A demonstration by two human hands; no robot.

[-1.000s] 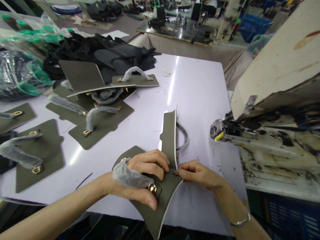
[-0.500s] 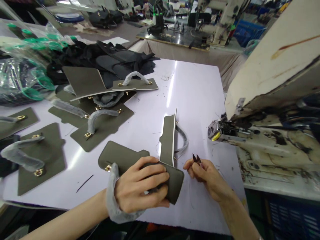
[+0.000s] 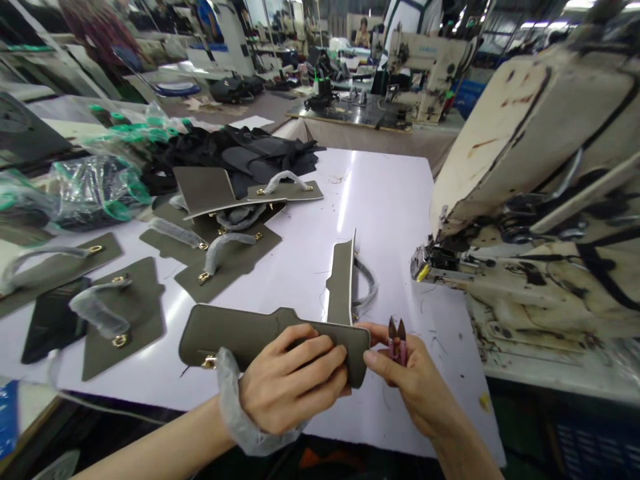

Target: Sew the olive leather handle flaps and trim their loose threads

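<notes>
Along the left edge of the white tabletop [image 3: 395, 200] lies an olive-grey bag panel [image 3: 60, 270], its carry handle wrapped in pale film. Beside it, toward the near left corner, are a flat black slab [image 3: 54, 327] and a second panel [image 3: 145, 300] with gold-coloured handle rings. Behind these, toward the far left corner, sits a bundle of green-ended spools [image 3: 100, 193] in clear plastic. Next come an overlapping group of panels [image 3: 205, 187] and, at the far edge, a heap of black cut pieces [image 3: 260, 160].

By the middle of the near edge, the gripped panel [image 3: 235, 327] is raised in the left hand [image 3: 290, 383], whose bent fingers lie close together, clasping its right half; its wrapped handle [image 3: 227, 380] loops around that hand. Just beyond, an upright panel [image 3: 341, 280] has its handle toward the right. The right hand [image 3: 415, 373] holds thread snips [image 3: 402, 340], blades up, with thumb and forefinger pinching the gripped panel's right end. A sewing machine [image 3: 490, 133] stands at the tabletop's right edge.
</notes>
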